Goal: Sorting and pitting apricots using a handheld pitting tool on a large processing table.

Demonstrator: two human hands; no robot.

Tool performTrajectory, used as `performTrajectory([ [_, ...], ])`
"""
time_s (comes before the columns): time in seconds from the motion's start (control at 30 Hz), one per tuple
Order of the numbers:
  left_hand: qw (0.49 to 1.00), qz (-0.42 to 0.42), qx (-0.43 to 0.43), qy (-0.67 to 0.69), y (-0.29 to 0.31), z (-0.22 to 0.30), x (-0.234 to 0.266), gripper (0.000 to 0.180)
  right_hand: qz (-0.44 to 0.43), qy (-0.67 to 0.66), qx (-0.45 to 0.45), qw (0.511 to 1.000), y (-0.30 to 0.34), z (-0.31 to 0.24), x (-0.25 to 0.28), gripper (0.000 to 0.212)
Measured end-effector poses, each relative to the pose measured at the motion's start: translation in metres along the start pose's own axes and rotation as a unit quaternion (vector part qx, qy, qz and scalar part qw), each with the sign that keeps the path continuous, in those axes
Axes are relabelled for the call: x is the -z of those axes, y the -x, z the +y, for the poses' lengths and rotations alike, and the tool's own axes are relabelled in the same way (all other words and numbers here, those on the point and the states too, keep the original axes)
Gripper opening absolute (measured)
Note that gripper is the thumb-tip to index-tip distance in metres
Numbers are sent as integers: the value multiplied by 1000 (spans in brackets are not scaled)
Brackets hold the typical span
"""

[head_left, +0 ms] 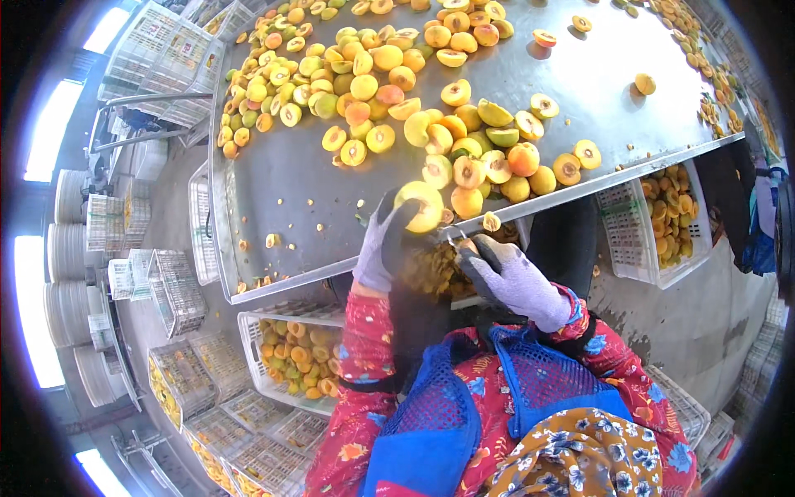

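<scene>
My left hand (378,246), in a purple-grey glove with dark fingers, grips a yellow peach half (424,207) just over the near edge of a metal table (273,199). My right hand (522,286), gloved alike, is closed around the handle of a small metal hand tool (452,235). The tool's tip lies just below the held fruit; its exact shape is too small to tell. Beyond my hands, halved and whole peaches (468,174) are heaped on the table, some showing brown centres. One small half (491,221) rests on the rim near my right hand.
Below the table, a white crate of peaches (248,348) stands left of my legs and another crate (629,236) stands to the right. Stacked crates (178,373) fill the left side. Small scraps (272,240) lie on the table's near left. Someone in dark clothes (729,199) is at the right.
</scene>
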State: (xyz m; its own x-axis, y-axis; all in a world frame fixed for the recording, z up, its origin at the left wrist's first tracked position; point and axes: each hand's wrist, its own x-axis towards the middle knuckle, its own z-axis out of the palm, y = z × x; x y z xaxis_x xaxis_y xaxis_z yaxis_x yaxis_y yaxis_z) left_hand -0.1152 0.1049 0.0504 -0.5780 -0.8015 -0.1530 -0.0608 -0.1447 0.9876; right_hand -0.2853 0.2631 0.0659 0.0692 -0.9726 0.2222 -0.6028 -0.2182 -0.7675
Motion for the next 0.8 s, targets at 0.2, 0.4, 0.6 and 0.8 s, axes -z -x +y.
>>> performTrajectory([
  [0.2, 972, -20, -124, -199, 40, -4, -13, 58, -11, 140, 17, 990, -1, -16, -7, 28],
  [0.4, 821, 25, -277, -498, 61, -6, -24, 55, 2, 84, -46, 995, 7, -26, -5, 25],
  [0.6, 921, 113, -184, -325, 71, -6, -48, 36, -17, 123, 55, 991, 14, -14, -14, 30],
  [0.8, 943, 150, -94, -281, 70, 17, -70, 32, -89, -637, -359, 677, -6, -38, 12, 39],
])
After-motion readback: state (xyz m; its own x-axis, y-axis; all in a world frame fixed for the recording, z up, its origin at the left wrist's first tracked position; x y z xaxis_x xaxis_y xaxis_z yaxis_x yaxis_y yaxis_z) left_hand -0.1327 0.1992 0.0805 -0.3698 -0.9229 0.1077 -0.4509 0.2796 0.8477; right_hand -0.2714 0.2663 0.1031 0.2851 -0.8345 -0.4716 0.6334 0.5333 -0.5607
